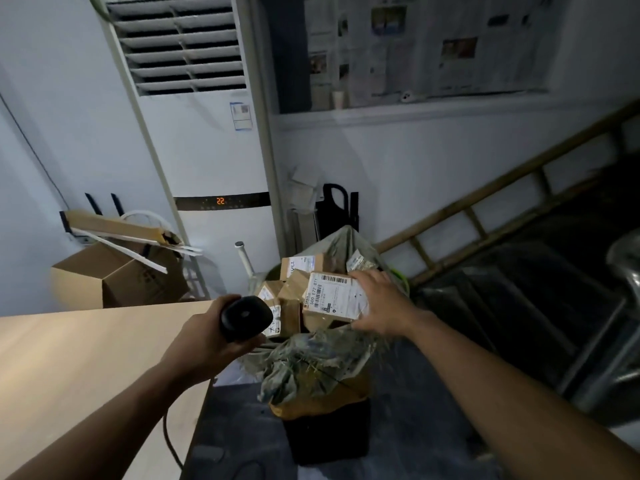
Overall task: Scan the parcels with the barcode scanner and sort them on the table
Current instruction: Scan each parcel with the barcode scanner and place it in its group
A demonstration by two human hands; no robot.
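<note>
Gripping the barcode scanner (246, 317) in your left hand (211, 336), you've got it wrapped tight, head aimed toward the bag of parcels. Your right hand (382, 303) is curled around the right edge of the top parcel (334, 301), label up with the barcode showing. More boxes (294, 268) sit piled under it in the plastic sack (311, 358), just past the counter (86, 358) corner. Scanner cable (169, 434) hangs down off the edge.
</note>
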